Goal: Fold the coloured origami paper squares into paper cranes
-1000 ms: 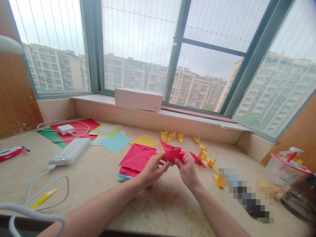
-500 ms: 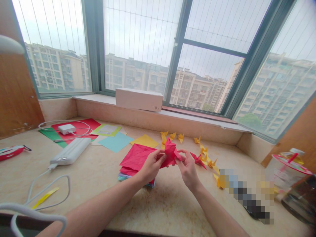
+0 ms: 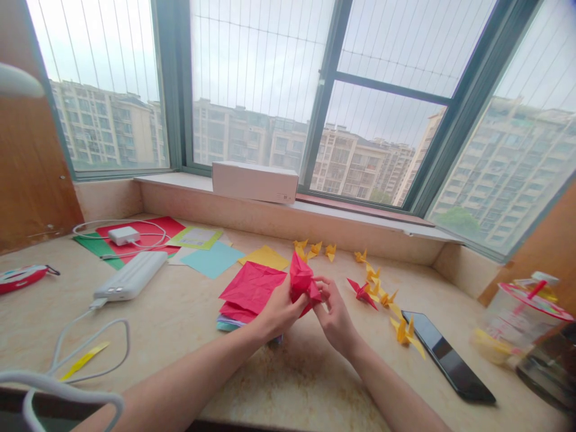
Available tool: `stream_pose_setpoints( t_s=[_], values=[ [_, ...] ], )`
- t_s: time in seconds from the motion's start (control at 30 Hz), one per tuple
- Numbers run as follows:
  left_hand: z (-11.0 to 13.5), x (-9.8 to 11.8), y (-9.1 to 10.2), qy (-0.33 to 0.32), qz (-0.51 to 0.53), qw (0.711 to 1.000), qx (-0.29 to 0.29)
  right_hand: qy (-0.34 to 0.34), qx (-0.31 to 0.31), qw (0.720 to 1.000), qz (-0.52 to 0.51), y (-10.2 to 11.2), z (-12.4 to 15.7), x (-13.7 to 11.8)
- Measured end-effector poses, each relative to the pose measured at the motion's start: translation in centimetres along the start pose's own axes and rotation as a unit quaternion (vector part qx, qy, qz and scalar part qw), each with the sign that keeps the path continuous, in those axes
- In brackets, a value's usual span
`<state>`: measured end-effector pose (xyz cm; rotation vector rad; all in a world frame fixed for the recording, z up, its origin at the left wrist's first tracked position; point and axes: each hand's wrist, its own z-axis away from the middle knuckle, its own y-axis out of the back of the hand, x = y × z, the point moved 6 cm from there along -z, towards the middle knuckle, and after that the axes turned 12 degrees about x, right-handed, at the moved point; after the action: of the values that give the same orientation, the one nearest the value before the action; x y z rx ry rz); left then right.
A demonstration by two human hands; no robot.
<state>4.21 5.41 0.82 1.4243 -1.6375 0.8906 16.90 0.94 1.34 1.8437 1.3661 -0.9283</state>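
Tilted up since a moment ago, the folded red paper [image 3: 302,281] now stands roughly upright, tip apparently skyward, pinched between left hand [image 3: 279,312] and right hand [image 3: 333,319].

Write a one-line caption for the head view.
The left hand and right hand pinch a folded red paper over a stone counter, near yellow paper cranes.

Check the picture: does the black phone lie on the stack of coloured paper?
No, the black phone lies on the bare counter to the right, apart from the paper stack.
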Motion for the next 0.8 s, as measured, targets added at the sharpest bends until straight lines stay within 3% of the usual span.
stream_pose_setpoints(
  t_s=[0.23,0.37,0.6,0.8],
  values=[
    [-0.1,0.7,0.6,0.014,-0.03,0.999,0.04,0.014,0.043,0.999,0.023,0.7,-0.2,-0.3],
    [-0.2,1.0,0.8,0.036,0.022,0.996,0.076,0.002,0.074,0.997,0.001,1.4,-0.8,0.0],
    [-0.3,0.6,-0.1,0.156,0.145,0.976,0.041,-0.022,0.126,0.99,-0.054,2.3,-1.6,1.0],
    [-0.2,0.7,-0.2,0.177,0.155,0.972,0.002,0.005,0.098,0.995,-0.005,2.0,-1.2,0.7]
  ],
)
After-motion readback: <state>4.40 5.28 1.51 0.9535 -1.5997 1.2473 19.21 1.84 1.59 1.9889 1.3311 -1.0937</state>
